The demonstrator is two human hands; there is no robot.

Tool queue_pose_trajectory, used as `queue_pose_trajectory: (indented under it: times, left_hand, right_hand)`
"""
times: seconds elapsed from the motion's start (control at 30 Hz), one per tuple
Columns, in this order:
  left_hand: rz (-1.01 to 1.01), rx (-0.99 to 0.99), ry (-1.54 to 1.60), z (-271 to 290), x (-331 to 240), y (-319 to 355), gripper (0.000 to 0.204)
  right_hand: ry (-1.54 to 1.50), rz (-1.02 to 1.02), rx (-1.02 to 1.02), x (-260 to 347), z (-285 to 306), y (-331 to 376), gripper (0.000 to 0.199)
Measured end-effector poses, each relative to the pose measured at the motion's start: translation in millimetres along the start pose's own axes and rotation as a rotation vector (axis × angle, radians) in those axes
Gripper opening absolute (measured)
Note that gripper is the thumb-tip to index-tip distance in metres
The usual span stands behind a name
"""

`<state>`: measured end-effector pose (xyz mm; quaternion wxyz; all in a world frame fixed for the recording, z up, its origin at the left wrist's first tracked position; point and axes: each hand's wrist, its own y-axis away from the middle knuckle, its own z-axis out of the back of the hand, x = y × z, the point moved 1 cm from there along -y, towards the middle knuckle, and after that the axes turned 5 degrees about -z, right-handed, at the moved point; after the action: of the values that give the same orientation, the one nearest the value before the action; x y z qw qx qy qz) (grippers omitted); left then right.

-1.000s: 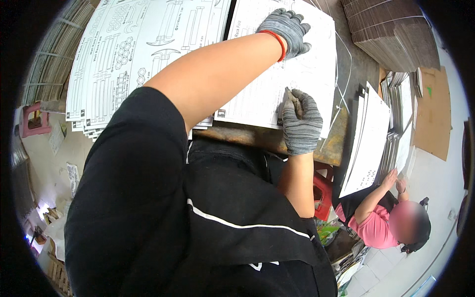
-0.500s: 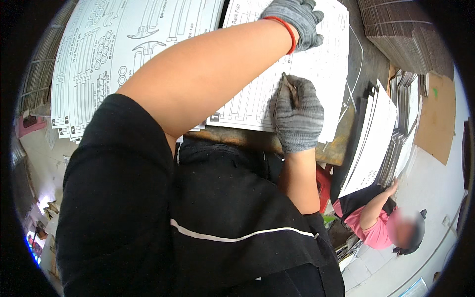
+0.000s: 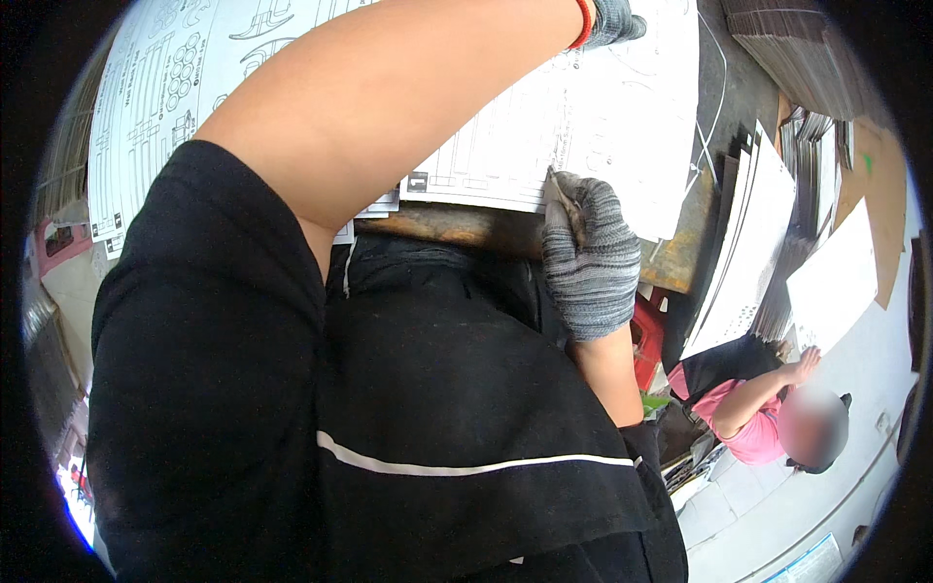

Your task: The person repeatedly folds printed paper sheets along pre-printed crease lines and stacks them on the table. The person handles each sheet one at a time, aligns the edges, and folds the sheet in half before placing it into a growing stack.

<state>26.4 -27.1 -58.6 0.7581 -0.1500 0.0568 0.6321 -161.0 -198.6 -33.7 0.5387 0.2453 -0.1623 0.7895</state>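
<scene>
Head view: curled closed with right hand (image 3: pixel 593 255), can't tell round what, over near edge of printed sheet (image 3: pixel 637 126). Farther out with left hand (image 3: pixel 614 23), too cropped to read grip.

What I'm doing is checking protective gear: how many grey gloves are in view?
2. One is on the left hand, partly cut off by the picture's top edge; the other is on the right hand, at the printed sheet's near edge. Others may be hidden.
</scene>
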Motion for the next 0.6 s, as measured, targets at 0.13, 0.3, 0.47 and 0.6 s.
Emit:
queue_pose_trajectory:
  times: [0.13,0.3,0.47,0.6]
  left_hand:
    - [0.014,-0.006,-0.014,5.7,2.2,6.1,0.066]
    - [-0.025,-0.007,0.005,8.3,-0.9,2.1,0.065]
    - [-0.003,-0.009,-0.019,3.4,0.0,4.1,0.065]
    - [-0.017,0.005,0.009,7.5,-2.7,1.8,0.066]
  right_hand:
    - [-0.142,-0.007,0.005,-2.4,6.4,-14.6,0.018]
    - [-0.1,0.027,-0.063,8.6,-3.1,-40.4,0.018]
    - [-0.126,0.051,-0.077,9.3,-15.4,-53.5,0.017]
    - [-0.007,0.017,-0.057,12.4,-19.5,-55.3,0.02]
